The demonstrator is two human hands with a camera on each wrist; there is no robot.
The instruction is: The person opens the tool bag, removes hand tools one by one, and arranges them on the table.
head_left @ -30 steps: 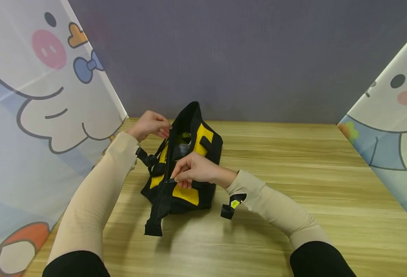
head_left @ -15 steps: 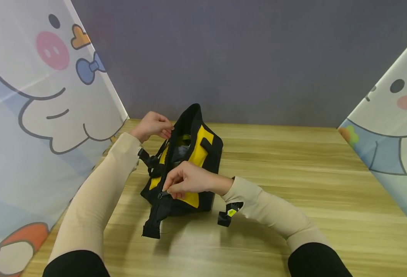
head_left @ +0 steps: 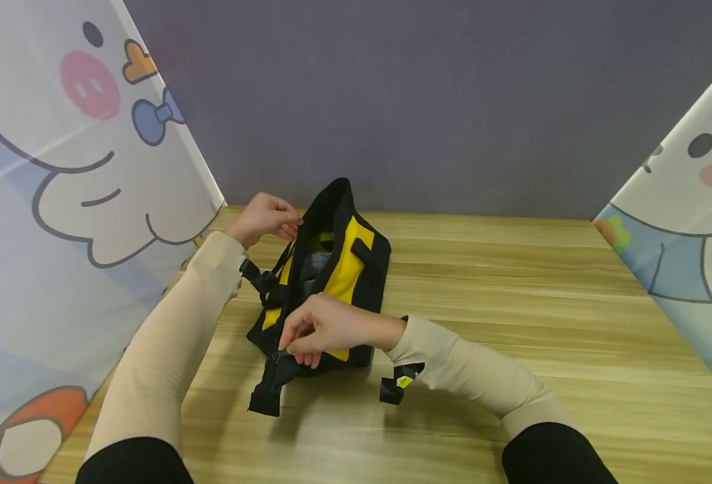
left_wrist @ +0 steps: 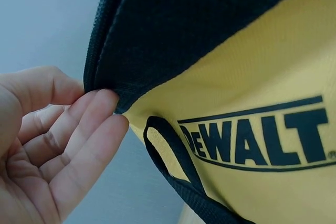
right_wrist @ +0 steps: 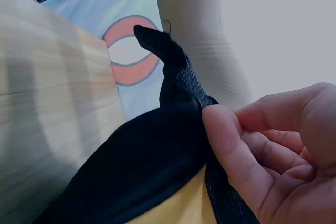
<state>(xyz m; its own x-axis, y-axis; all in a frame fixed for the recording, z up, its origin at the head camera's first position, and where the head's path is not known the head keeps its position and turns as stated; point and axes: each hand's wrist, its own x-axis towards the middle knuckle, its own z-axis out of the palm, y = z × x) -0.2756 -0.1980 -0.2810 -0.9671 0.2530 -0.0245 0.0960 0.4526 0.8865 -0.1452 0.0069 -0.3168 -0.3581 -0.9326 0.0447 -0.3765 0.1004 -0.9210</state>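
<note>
A black and yellow tool bag (head_left: 348, 269) stands on the table with its zipped mouth gaping. Inside it, something dark grey with a yellow-green part (head_left: 315, 262) is partly visible. My left hand (head_left: 266, 218) pinches the zipper-lined rim at the far left; the left wrist view shows thumb and fingertips on that edge, near a DEWALT label (left_wrist: 257, 135) and a black webbing handle (left_wrist: 173, 156). At the near end, my right hand (head_left: 331, 326) pinches the zipper pull, mostly hidden by the fingers. Beyond it the black zipper tail (head_left: 266, 390) sticks out toward me.
The wood-grain table (head_left: 513, 302) spreads to the right of the bag. A grey panel (head_left: 392, 101) rises behind it. Printed cartoon sheets stand at the left (head_left: 89, 154) and right (head_left: 688, 222). Black camera mounts hang from both wrists.
My right hand has moved toward me and slightly left along the zipper, reaching the base of the tail, and more of the bag's interior shows. My left hand stays at the rim.
</note>
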